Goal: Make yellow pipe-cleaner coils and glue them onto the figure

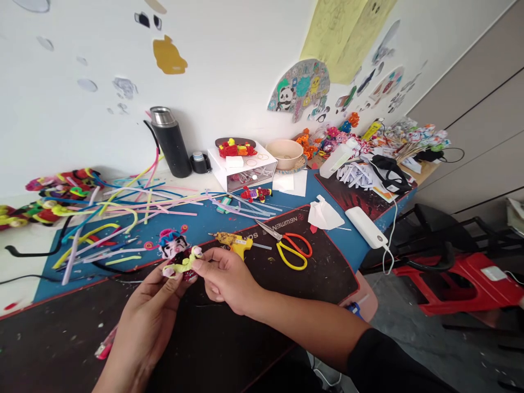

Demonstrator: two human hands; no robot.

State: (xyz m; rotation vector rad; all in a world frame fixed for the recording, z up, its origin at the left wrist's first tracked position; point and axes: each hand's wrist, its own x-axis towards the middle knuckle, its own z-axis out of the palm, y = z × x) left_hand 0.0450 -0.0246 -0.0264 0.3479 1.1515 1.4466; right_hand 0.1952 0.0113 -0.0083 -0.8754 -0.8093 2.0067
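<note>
Between my hands is a small pipe-cleaner doll (175, 248) with a white face, a blue and pink headdress and a dark red body. A pale yellow twisted piece lies across its front. My left hand (153, 303) grips the doll from below, thumb on the front. With thumb and finger, my right hand (229, 278) pinches the right end of the yellow piece. Just beyond my right hand lies a yellow glue gun (234, 243), beside scissors (286, 244) with orange and yellow handles. The doll's lower body is partly hidden by my fingers.
Loose pipe cleaners (123, 213) spread over the blue mat at left. Behind stand a black thermos (170, 142), a white box (245, 169) and a round bowl (284, 154). A white power bank (366, 227) with a cable lies right. A red stool (458, 284) stands beyond the table.
</note>
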